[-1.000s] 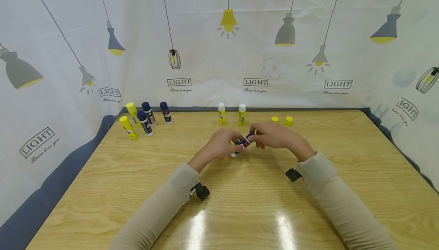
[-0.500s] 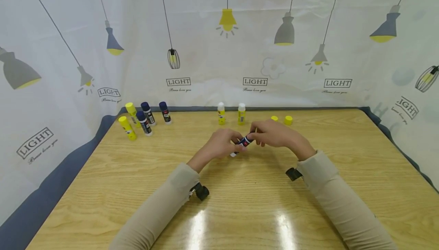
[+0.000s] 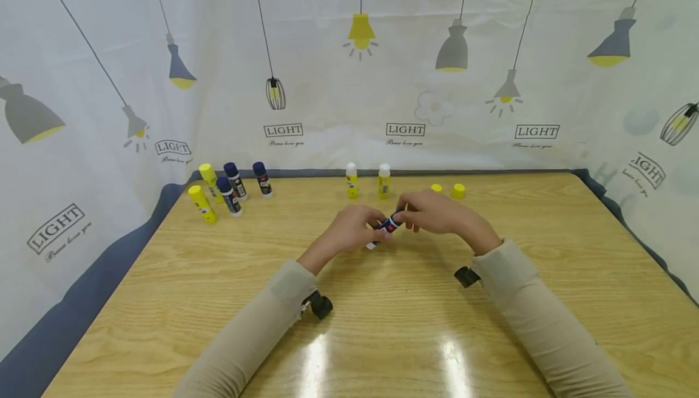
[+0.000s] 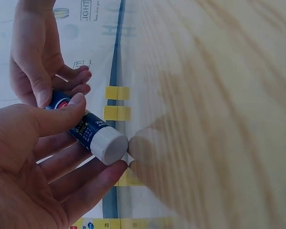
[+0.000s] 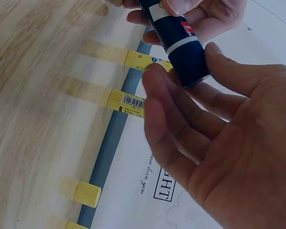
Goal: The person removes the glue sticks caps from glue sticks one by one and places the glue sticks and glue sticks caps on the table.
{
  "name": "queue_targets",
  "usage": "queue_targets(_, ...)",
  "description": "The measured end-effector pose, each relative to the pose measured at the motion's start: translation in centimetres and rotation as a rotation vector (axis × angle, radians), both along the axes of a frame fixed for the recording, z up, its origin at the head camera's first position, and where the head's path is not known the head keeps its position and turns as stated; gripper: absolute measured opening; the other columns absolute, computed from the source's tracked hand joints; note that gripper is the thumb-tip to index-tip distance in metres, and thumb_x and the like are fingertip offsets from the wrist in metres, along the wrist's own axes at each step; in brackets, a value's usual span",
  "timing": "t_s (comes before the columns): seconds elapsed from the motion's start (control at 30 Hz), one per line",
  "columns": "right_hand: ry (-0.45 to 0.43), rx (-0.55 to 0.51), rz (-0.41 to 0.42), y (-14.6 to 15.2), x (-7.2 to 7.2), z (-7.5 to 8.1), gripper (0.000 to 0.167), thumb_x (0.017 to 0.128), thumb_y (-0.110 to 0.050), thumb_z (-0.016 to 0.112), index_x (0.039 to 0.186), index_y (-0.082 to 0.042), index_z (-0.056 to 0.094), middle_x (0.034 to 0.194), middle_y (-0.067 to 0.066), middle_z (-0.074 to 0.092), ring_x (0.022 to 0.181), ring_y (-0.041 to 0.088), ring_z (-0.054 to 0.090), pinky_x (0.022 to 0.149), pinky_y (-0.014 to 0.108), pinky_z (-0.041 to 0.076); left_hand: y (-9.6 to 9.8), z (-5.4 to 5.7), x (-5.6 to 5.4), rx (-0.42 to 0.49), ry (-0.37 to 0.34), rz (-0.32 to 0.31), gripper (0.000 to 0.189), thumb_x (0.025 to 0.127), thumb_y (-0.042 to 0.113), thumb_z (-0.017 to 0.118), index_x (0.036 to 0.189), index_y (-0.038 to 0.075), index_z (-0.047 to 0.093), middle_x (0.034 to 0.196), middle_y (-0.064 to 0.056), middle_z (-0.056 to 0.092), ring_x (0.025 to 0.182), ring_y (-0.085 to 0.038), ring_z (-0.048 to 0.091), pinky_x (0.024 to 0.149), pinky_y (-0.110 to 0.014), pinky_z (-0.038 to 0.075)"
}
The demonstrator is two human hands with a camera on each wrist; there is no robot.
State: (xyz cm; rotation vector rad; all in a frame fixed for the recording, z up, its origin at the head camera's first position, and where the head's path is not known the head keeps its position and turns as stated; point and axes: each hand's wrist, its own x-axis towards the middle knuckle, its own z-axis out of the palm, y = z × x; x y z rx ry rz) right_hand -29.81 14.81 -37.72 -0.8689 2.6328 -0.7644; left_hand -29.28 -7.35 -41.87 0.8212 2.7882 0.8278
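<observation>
Glue stick (image 3: pixel 388 226) in dark blue was held at a slant between the hands, over the bench (image 3: pixel 262 258), its white base (image 4: pixel 109 145) on the left hand's side. Farthest left, beyond and well apart from the left hand (image 3: pixel 354 228), two yellow sticks (image 3: pixel 202 204) and three navy-capped sticks (image 3: pixel 229 196) were seen standing upright. By the left hand, the body was gripped under the thumb, other fingers loosely spread. Beyond that hand and the held stick, two white-topped yellow tubes (image 3: pixel 384 182) were seen upright. By the right hand (image 3: pixel 433 212), the dark blue cap (image 5: pixel 188 64) was pinched between thumb and index finger, the rest bent. Just beyond it, two yellow caps (image 3: pixel 458 191) were seen.
</observation>
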Motion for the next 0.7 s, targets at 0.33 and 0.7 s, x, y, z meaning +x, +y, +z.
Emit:
queue_targets(0.33,0.037,-0.034,0.019,-0.26,0.03,0.03,0.013,0.104,-0.018,0.063,0.113,-0.009,0.067,0.101,0.009,0.076,0.087,0.027,0.073,0.075,0.034,0.057,-0.03,0.04,0.06,-0.004,-0.002,-0.001,0.024,0.095,0.033,0.077,0.113,0.018,0.078,0.099,0.000,0.080,0.085,-0.012,0.071,0.073,-0.029,0.052)
queue_targets(0.7,0.067,-0.046,0.016,-0.40,0.13,0.14,0.010,0.101,-0.011,0.065,0.110,-0.008,0.069,0.101,0.007,0.076,0.084,0.018,0.070,0.074,0.032,0.056,0.07,0.12,0.08,-0.009,0.009,0.007,0.025,0.094,0.033,0.077,0.114,0.017,0.078,0.099,-0.001,0.081,0.086,-0.012,0.071,0.074,-0.029,0.051)
